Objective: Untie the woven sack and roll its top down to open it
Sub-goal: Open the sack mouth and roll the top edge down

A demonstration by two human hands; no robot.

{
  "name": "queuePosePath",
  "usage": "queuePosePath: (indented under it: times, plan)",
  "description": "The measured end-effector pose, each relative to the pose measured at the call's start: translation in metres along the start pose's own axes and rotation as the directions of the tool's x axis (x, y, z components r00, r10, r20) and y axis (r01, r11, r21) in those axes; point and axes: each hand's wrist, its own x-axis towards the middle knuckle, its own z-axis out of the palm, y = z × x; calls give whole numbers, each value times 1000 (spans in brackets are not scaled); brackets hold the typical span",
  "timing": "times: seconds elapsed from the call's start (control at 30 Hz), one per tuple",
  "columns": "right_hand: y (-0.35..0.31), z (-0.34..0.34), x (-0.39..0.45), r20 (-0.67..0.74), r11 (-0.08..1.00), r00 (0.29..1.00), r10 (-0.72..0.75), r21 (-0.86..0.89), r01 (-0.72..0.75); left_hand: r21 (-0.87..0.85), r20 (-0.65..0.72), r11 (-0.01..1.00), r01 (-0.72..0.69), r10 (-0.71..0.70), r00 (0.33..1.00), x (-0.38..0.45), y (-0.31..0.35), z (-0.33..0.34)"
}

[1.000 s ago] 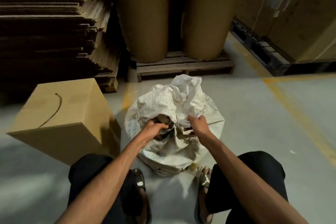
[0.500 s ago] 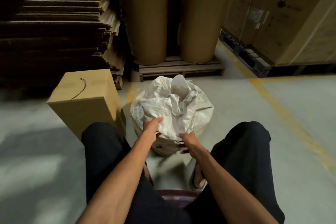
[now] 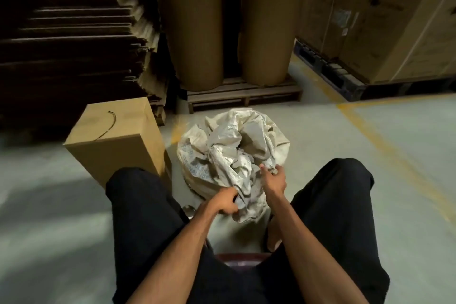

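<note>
Sitting back from the woven sack [image 3: 229, 153], the person now has it on the concrete floor [image 3: 345, 155] between the knees, just beside a cardboard box [image 3: 116, 140] and in front of a wooden pallet [image 3: 244, 96] carrying two brown paper rolls [image 3: 197, 32]. A second ago both hands were buried in the bunched neck, working at its centre; half a second ago they had dropped to the near rim. Now the left hand [image 3: 225, 201] is curled tight round a fold of the sack's near edge and has drawn it toward the body, so a flap of fabric hangs low over the front. The right hand [image 3: 274, 179] has moved up to the right side of the mouth, thumb and fingers closed on a pinch of cloth there, index finger partly raised. The tall twisted peak seen earlier has gone: the top lies slack and spread, with a hollow showing toward the far side. No tie is visible on the sack; a dark string lying on the box may be it, but that cannot be confirmed. By this reading the untying is done and the rolling-down is only beginning, with the rim still crumpled rather than cuffed all round.
</note>
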Motion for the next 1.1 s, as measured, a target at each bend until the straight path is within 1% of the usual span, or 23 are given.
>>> queuePosePath:
  times: [0.07,0.13,0.17,0.2,0.27,0.3,0.37,0.4,0.43,0.5,0.57,0.63,0.67,0.7,0.77,0.8,0.87,0.9,0.93,1.0,1.03,1.07,1.1]
  plan:
    - [5,-1,1,-19,997,1000,12,-71,-13,27,109,1000,10,-13,994,-3,-1,3]
    - [9,-4,-1,-17,990,999,36,-136,-38,10,174,999,51,-52,983,-5,-1,3]
    - [9,-5,-2,-16,986,999,38,-162,-40,13,179,996,87,-88,980,-4,-2,2]
    - [9,-5,-4,-9,982,999,41,-186,-42,8,151,992,124,-124,981,-4,-4,1]
    - [9,-5,-9,12,971,999,40,-238,-36,-25,-19,969,248,-248,969,-5,-9,-4]
    - [8,-5,-10,16,962,999,30,-273,-25,-93,-136,942,321,-332,934,-7,-12,-9]
    - [2,-8,-13,7,940,1000,8,-342,-5,-308,-319,862,402,-492,810,-10,-18,-26]
    - [-1,-10,-14,-6,934,1000,-5,-357,2,-406,-380,826,391,-542,750,-6,-23,-39]
    - [-3,-12,-15,-27,932,999,-19,-362,8,-480,-422,802,355,-566,708,-2,-26,-52]
    - [-10,-16,-17,-84,933,996,-28,-359,-4,-581,-508,783,221,-562,653,8,-31,-78]
    - [-13,-17,-20,-104,941,995,3,-336,-38,-594,-607,801,80,-510,609,18,-27,-95]
    - [-11,-11,-23,-61,941,995,80,-326,-96,-554,-687,832,8,-463,560,24,-14,-100]
    - [-9,-8,-25,-19,935,993,120,-335,-119,-554,-679,832,22,-467,567,26,-5,-99]
    - [-5,-5,-26,34,920,986,161,-368,-138,-567,-640,822,63,-487,595,28,2,-97]
    - [-2,-2,-28,131,864,964,230,-484,-140,-602,-520,775,189,-561,644,31,12,-92]
    - [-2,-2,-27,148,843,954,260,-517,-149,-621,-472,749,231,-593,653,35,12,-91]
    - [-8,-3,-21,106,836,959,263,-521,-171,-673,-419,704,226,-615,668,40,5,-93]
    - [-13,-5,-15,73,851,975,210,-505,-146,-691,-413,694,200,-607,679,41,0,-95]
    - [-20,-7,-8,63,868,992,113,-492,-67,-692,-419,701,170,-583,696,43,-5,-98]
    - [-41,-8,12,95,848,987,-131,-505,161,-631,-437,765,129,-488,755,46,-15,-102]
    - [-50,-4,26,137,787,963,-233,-555,270,-583,-431,804,116,-427,795,46,-19,-103]
    - [-61,1,39,195,691,936,-295,-633,349,-542,-417,835,92,-363,833,46,-21,-103]
    - [-72,9,51,250,579,918,-309,-716,390,-506,-399,861,62,-297,868,45,-23,-103]
